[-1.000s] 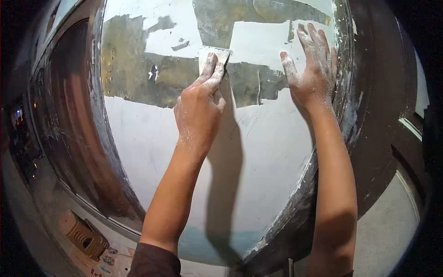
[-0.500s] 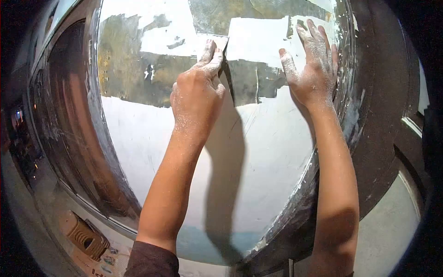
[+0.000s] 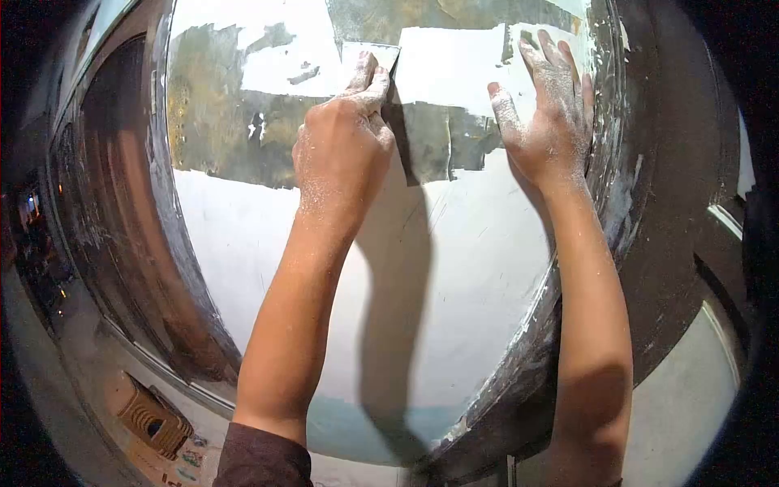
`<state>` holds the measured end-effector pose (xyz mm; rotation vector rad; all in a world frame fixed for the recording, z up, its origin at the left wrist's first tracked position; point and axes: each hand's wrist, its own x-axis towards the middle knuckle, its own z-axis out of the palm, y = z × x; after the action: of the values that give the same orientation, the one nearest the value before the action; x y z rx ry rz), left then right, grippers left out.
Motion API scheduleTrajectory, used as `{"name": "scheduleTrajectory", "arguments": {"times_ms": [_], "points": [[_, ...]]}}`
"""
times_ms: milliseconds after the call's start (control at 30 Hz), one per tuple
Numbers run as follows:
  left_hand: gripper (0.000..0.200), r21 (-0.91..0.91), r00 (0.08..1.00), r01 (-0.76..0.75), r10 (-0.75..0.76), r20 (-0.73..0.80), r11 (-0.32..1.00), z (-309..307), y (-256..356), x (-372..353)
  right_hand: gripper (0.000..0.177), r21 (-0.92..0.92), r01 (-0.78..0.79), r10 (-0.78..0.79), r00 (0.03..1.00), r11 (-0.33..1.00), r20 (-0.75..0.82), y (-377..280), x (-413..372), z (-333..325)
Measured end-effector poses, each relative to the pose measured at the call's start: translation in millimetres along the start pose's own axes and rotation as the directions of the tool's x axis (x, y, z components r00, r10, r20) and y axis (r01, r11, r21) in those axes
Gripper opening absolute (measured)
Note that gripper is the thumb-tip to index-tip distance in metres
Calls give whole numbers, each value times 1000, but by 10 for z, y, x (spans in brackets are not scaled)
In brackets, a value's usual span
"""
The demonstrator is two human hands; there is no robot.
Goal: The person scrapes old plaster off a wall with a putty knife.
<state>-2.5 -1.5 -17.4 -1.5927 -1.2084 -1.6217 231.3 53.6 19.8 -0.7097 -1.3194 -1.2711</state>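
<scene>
A large panel (image 3: 284, 268) fills the middle of the view, smooth and white below, with a grey-brown mottled band and white patches above. My left hand (image 3: 345, 134), dusted with white powder, is closed on a flat scraper (image 3: 381, 57), whose wide straight edge lies against the upper panel. Part of the scraper is hidden under the fingers. My right hand (image 3: 554, 122), also powdered white, rests on the panel's upper right with its fingers spread and nothing held. A long arm shadow falls down the panel between the two forearms.
Dark, white-smeared frame edging (image 3: 613, 162) borders the panel on the right. A brown recessed panel (image 3: 122, 187) stands at the left. At lower left a tan slotted object (image 3: 152, 420) lies on the floor. A pale surface (image 3: 690, 398) shows at lower right.
My left hand and the scraper have moved slightly up the panel. My right hand remains spread in nearly the same place.
</scene>
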Motion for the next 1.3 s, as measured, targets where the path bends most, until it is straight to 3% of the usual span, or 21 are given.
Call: {"name": "scheduleTrajectory", "arguments": {"times_ms": [100, 200, 267, 367, 500, 633, 767, 1000, 1100, 1300], "points": [[34, -44, 1000, 26, -25, 12, 999, 44, -43, 71, 66, -45, 6, -7, 1000, 999, -15, -1, -3, 27], [42, -26, 1000, 19, -19, -16, 999, 18, 15, 120, 66, -35, 22, -22, 1000, 999, -12, 21, -2, 28], [28, -37, 999, 52, -52, 10, 998, 6, 37, 176, 65, -53, 31, -33, 999, 998, -26, 24, 2, 34], [26, 16, 996, 84, -85, 23, 996, -2, 61, 225, 65, -25, 19, -20, 999, 1000, -30, 24, 2, 36], [28, -18, 997, 64, -63, 47, 998, 33, 34, 287, 65, -53, 27, -29, 999, 998, -31, 30, -2, 50], [29, -97, 990, -98, 87, -106, 990, 99, -53, 295, 66, -23, 32, -32, 999, 999, -21, 36, -3, 31], [42, -135, 978, -176, 158, -136, 975, 48, -116, 88, 66, -54, 19, -18, 1000, 998, 9, 9, 1, 5], [47, -190, 993, -108, 98, -57, 976, -46, -247, -489, 66, -24, 8, -8, 1000, 1000, 1, 14, 4, 20], [50, -129, 995, -96, 98, 8, 987, -65, -227, -628, 66, -46, 19, -19, 1000, 999, -8, 29, 2, 36], [48, -127, 997, -82, 81, -11, 989, -3, -190, -596, 66, -57, 26, -27, 1000, 998, -14, 35, -4, 35]]}}
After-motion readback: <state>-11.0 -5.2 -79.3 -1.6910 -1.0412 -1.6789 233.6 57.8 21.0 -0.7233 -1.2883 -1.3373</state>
